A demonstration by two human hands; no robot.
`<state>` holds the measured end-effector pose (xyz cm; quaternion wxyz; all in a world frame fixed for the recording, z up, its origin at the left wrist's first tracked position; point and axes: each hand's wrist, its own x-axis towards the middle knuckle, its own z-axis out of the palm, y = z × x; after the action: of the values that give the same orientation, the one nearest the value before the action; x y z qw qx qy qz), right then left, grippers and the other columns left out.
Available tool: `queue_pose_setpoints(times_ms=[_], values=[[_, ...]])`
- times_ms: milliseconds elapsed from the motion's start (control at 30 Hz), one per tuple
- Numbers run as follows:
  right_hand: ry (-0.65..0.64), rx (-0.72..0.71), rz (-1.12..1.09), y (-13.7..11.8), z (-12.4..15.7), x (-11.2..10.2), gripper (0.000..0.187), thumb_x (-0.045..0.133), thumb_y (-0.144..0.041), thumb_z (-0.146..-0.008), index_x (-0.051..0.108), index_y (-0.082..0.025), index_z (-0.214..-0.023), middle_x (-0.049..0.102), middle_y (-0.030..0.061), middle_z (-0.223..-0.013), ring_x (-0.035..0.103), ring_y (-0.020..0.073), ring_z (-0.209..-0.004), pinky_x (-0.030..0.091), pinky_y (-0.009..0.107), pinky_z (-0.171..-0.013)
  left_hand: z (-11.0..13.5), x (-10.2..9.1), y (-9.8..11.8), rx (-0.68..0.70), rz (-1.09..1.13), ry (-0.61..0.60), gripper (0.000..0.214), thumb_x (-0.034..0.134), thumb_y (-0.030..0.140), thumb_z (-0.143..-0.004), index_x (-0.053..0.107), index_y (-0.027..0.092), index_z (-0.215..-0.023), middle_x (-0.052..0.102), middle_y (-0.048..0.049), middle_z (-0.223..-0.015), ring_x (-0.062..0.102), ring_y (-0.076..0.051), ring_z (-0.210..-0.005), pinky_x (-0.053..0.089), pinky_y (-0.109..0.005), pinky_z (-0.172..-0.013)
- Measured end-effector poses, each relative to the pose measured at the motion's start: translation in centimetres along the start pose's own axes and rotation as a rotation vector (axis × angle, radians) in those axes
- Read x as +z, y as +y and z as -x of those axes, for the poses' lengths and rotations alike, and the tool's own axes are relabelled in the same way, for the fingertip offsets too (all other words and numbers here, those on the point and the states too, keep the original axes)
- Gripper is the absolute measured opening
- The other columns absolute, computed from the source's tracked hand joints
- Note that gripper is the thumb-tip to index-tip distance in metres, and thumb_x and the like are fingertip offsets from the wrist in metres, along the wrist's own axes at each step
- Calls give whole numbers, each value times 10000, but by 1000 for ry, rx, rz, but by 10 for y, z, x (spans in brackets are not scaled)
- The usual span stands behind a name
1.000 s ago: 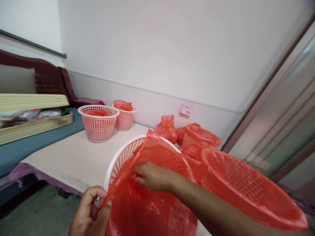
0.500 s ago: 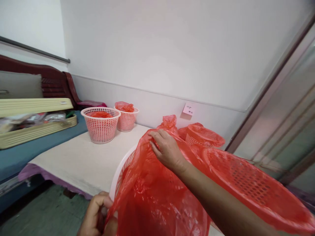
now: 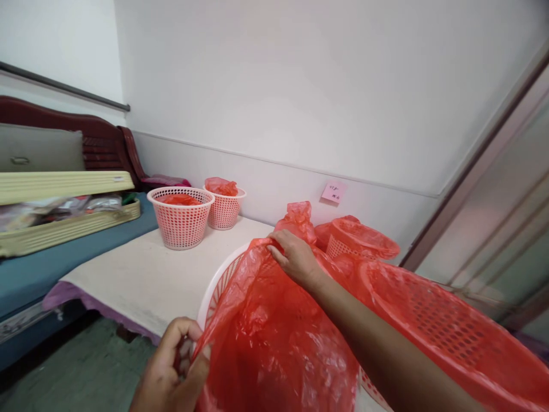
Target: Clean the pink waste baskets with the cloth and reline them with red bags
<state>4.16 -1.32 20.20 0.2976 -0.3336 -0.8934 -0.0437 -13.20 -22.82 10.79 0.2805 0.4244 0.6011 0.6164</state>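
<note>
A thin red plastic bag (image 3: 274, 337) is spread over a white-rimmed pink mesh basket (image 3: 213, 294) that lies tilted at the table's near edge. My left hand (image 3: 171, 372) is closed, pinching the bag's near edge against the basket rim. My right hand (image 3: 295, 257) reaches across and grips the bag's far edge over the basket's far rim. Most of the basket is hidden under the plastic.
To the right lies a large basket lined in red plastic (image 3: 446, 337), and behind it a smaller lined basket (image 3: 364, 240) and a knotted red bag (image 3: 297, 217). Two pink baskets (image 3: 180, 220) stand at the back left of the white table (image 3: 141, 269). A yellow case (image 3: 64, 212) sits on a blue bed at left.
My right hand moved from inside the basket up to the far rim, pulling the red bag over it. My left hand kept its pinch on the near edge.
</note>
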Motion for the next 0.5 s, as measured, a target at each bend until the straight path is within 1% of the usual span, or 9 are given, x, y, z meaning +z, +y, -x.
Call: queue_pose_setpoints(times_ms=[100, 167, 233, 300, 333, 400, 500], values=[[11, 22, 35, 1, -1, 3, 171, 524, -274, -942, 609, -200, -1070, 656, 66, -1003, 610, 204, -938, 426, 297, -786, -19, -11, 13, 214, -386, -47, 269, 616, 510, -783, 595, 248, -841, 583, 2, -775, 534, -160, -629, 468, -272, -600], [19, 34, 56, 0, -2, 5, 166, 517, -277, -946, 610, -205, -1063, 653, 63, -993, 608, 200, -926, 422, 290, -772, -30, -13, 26, 348, -606, -57, 313, 584, 538, -802, 640, 251, -913, 593, -41, -890, 568, -220, -786, 492, -360, -742], [23, 44, 82, -3, -1, 5, 167, 513, -281, -950, 609, -208, -1066, 651, 63, -993, 606, 201, -928, 416, 286, -757, -39, -9, 36, 465, -738, -38, 386, 565, 570, -802, 668, 227, -945, 585, -105, -1005, 557, -301, -957, 471, -472, -855], [24, 45, 112, -7, 0, 5, 174, 510, -290, -955, 607, -212, -1076, 649, 64, -997, 604, 204, -930, 408, 285, -741, -47, -4, 43, 548, -788, -12, 424, 548, 576, -808, 674, 190, -931, 553, -171, -1139, 514, -366, -1086, 440, -545, -907], [26, 42, 129, -9, 1, 5, 177, 509, -295, -956, 607, -213, -1078, 648, 63, -992, 603, 206, -925, 404, 285, -733, -51, -1, 45, 569, -785, -11, 411, 532, 557, -824, 668, 179, -915, 530, -187, -1193, 495, -377, -1126, 431, -554, -922], [37, 34, 162, -13, 3, 5, 184, 506, -303, -959, 607, -212, -1083, 644, 63, -977, 601, 211, -914, 396, 287, -723, -58, 3, 47, 577, -742, -33, 334, 484, 476, -873, 640, 180, -867, 521, -175, -1212, 494, -352, -1143, 426, -531, -941], [50, 27, 188, -15, 4, 5, 189, 500, -308, -961, 607, -214, -1085, 636, 61, -949, 597, 212, -894, 391, 291, -719, -67, 7, 47, 547, -590, -47, 264, 430, 369, -914, 577, 199, -773, 551, -116, -1115, 531, -275, -1083, 426, -451, -945]])
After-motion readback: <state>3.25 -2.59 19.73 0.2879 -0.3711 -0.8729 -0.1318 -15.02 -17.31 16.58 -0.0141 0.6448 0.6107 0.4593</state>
